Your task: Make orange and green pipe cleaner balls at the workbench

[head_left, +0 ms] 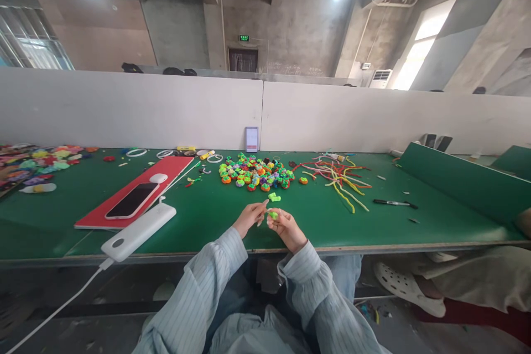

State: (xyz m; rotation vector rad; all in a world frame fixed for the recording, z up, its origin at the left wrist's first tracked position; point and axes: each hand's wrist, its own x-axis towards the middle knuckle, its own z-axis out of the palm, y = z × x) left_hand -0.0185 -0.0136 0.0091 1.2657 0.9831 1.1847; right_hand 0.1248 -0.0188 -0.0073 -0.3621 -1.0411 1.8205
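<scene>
My right hand [287, 229] pinches a small bright green fuzzy piece [272, 215] between thumb and fingertips, just above the table's near edge. Close on its left is my left hand [251, 218], index finger stretched out and thumb held apart below it. I cannot tell whether its fingertips touch the green piece. Two or so similar light green pieces [274, 197] lie on the table just beyond my fingers. Behind them spreads a heap of small colourful fuzzy balls [257, 172] with green tops, several of them orange or red.
Loose pipe cleaners [343, 182] and a black marker [395, 203] lie on the right. Leftward, a red folder [94, 214] carries a phone [133, 201], with a white power strip [139, 232] beside it. Another phone [251, 139] leans on the white partition [186, 108]. A seated person's shoe [409, 287] shows lower right.
</scene>
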